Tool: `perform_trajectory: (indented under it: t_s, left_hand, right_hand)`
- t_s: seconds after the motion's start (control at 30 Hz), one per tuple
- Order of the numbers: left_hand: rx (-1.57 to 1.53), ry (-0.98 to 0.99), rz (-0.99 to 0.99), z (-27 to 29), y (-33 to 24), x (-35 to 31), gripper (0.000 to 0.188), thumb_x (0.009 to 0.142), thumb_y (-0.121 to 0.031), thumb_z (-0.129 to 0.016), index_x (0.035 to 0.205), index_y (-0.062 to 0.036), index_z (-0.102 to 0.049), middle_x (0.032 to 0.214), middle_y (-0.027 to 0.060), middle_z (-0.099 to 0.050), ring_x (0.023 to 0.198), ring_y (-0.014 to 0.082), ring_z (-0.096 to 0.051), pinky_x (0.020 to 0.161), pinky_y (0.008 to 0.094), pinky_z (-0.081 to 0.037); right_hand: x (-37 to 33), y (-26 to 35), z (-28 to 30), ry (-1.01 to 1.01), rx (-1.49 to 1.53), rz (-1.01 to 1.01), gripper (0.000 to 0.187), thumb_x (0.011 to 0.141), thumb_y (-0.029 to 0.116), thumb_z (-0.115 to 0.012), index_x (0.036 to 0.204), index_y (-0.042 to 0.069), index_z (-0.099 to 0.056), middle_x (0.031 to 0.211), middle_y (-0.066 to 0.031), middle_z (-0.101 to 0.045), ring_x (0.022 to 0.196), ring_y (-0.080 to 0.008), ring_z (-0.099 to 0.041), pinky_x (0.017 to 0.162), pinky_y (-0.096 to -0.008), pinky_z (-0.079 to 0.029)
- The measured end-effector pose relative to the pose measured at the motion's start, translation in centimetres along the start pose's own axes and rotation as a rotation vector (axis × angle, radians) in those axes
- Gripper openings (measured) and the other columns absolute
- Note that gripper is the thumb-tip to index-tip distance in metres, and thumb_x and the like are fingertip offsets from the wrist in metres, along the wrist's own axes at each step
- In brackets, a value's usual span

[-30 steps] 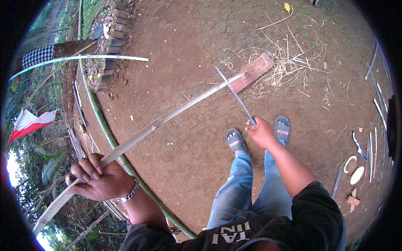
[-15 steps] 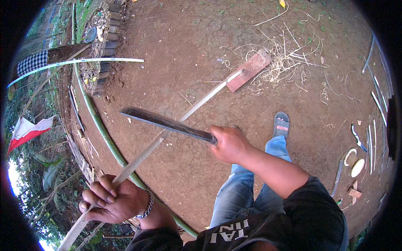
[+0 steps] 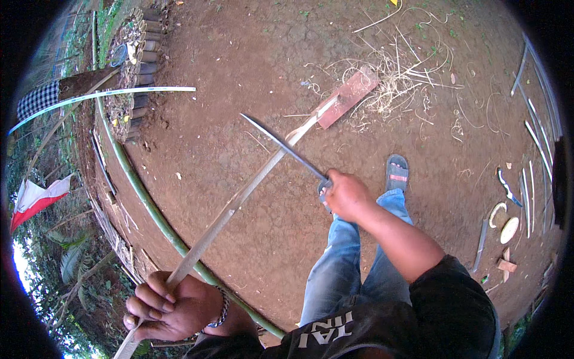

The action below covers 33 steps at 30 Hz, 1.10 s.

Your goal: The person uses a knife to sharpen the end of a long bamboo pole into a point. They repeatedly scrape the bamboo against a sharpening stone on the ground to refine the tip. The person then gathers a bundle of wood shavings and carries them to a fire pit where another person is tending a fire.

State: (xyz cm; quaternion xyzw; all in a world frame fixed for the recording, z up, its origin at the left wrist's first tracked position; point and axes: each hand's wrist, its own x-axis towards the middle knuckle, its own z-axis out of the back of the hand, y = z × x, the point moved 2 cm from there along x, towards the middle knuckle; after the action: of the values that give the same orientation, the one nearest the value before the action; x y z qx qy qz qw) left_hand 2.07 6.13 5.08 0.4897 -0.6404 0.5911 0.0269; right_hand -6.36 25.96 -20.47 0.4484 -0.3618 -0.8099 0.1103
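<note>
My left hand (image 3: 173, 306), a braided band at its wrist, is closed round the near part of a long pale strip of bamboo or wood (image 3: 224, 215). The strip slants away to the right, and its far end lies on a reddish flat block (image 3: 354, 96) on the ground. In my right hand (image 3: 347, 192) is the handle of a machete (image 3: 281, 142), its dark blade seen nearly edge-on. The blade crosses the strip a short way before the block. A thin sliver seems raised just beyond the blade. How firmly the two touch I cannot tell.
Curled shavings (image 3: 399, 81) lie around the block's far end. A green bamboo pole (image 3: 140, 188) curves along the left. My sandalled foot (image 3: 397, 172) stands right of centre. At the right lie a knife (image 3: 508, 186), a long blade (image 3: 480, 245), a crossed wooden piece (image 3: 507, 263) and several strips.
The machete has moved along the strip toward the block, and its blade has turned edge-on. My right hand shifted slightly right and away; my left hand shifted slightly right and nearer, with the strip.
</note>
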Motion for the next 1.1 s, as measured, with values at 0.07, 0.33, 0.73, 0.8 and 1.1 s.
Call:
perform_trajectory:
  t_s: [0.07,0.33,0.73,0.8,1.1]
  left_hand:
    - [-0.043,-0.018,0.012,0.0,-0.5,0.0,0.036,0.101,-0.041,-0.043,0.094,-0.0071,-0.053,0.068,-0.0015,-0.040,0.052,0.0106,-0.039,0.052,0.0241,-0.036]
    - [-0.050,0.032,0.048,-0.1,-0.2,0.8,0.036,0.102,-0.036,-0.039,0.084,-0.0064,-0.050,0.065,0.0001,-0.041,0.052,0.0112,-0.039,0.052,0.0254,-0.036]
    - [-0.016,-0.005,0.011,-1.6,1.7,2.6,0.037,0.101,-0.033,-0.038,0.079,-0.0091,-0.055,0.062,-0.0012,-0.048,0.049,0.0115,-0.042,0.049,0.0252,-0.039]
    - [-0.030,-0.009,-0.007,-1.5,1.8,2.4,0.037,0.100,-0.032,-0.038,0.074,-0.0097,-0.052,0.061,-0.0013,-0.047,0.048,0.0116,-0.041,0.047,0.0250,-0.038]
    - [0.416,-0.111,-0.172,2.3,1.1,7.1,0.031,0.093,-0.026,-0.045,0.065,-0.0131,-0.043,0.056,-0.0030,-0.039,0.047,0.0115,-0.038,0.047,0.0241,-0.038]
  right_hand:
    - [-1.0,1.6,-0.5,0.054,0.006,0.166,0.022,0.079,0.012,-0.060,0.099,0.005,-0.058,0.085,-0.0234,-0.065,0.087,-0.0417,-0.064,0.076,-0.0519,-0.050]
    - [6.7,-9.1,-1.4,-0.108,0.001,-0.033,0.027,0.078,0.012,-0.061,0.104,0.007,-0.059,0.091,-0.0216,-0.066,0.087,-0.0418,-0.064,0.077,-0.0514,-0.050]
    - [16.4,-17.4,-1.1,-0.065,-0.065,-0.120,0.029,0.079,0.010,-0.059,0.107,0.005,-0.061,0.098,-0.0206,-0.067,0.091,-0.0397,-0.064,0.080,-0.0482,-0.051]
    - [16.8,-16.3,-0.4,-0.038,-0.062,-0.058,0.029,0.080,0.011,-0.058,0.108,0.005,-0.061,0.099,-0.0205,-0.066,0.093,-0.0396,-0.064,0.081,-0.0478,-0.051]
    - [21.5,-19.0,-1.9,-0.041,0.128,-0.112,0.030,0.079,0.010,-0.058,0.109,0.006,-0.060,0.100,-0.0214,-0.066,0.096,-0.0399,-0.063,0.082,-0.0484,-0.050]
